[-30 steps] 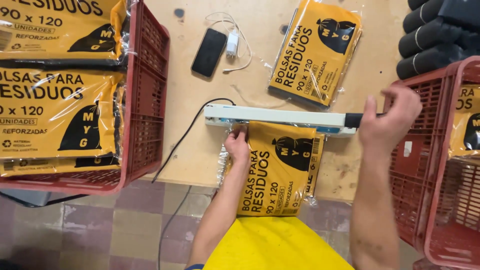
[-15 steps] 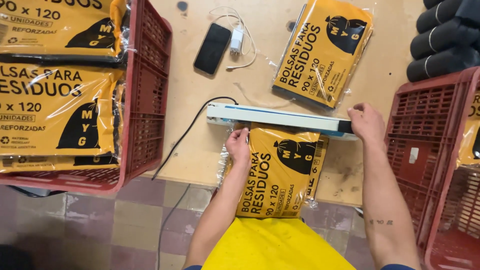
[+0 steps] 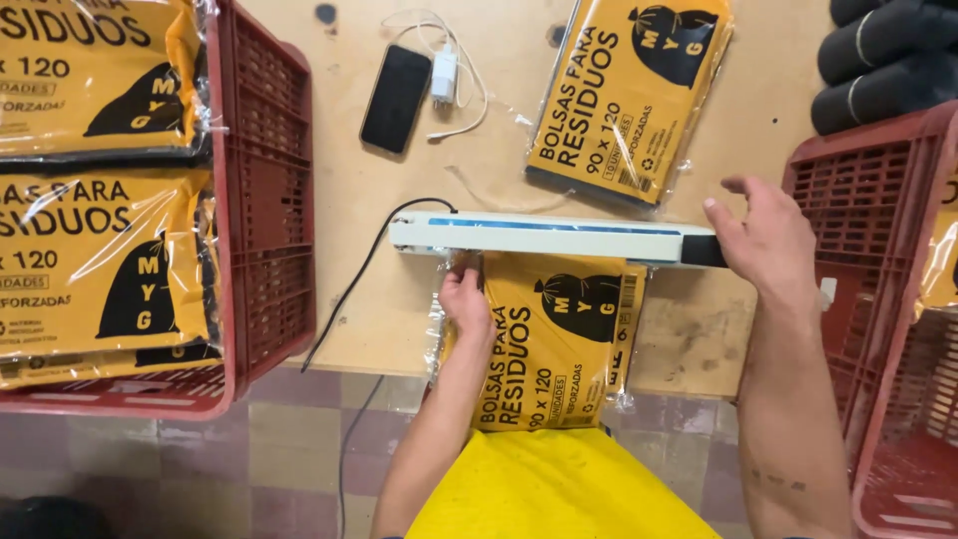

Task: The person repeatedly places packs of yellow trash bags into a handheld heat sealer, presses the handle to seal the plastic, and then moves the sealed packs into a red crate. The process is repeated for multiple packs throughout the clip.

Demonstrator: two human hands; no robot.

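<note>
One yellow packet of bags (image 3: 544,349), glossy in clear film, lies under the white sealer bar (image 3: 544,238) at the table's near edge, our left hand (image 3: 464,304) pinching its top corner. Our right hand (image 3: 763,240) rests loosely open over the black handle (image 3: 704,250); we judge the slack film could wrinkle or slip crooked beneath the bar.

I see a pale plywood table (image 3: 399,329), scuffed and stained. Below its edge, a tiled floor (image 3: 289,439) in worn mauve and beige. Light is even.

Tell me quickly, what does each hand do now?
Left hand: holding the yellow packet at the sealer.
Right hand: open, resting on the sealer's handle.
</note>
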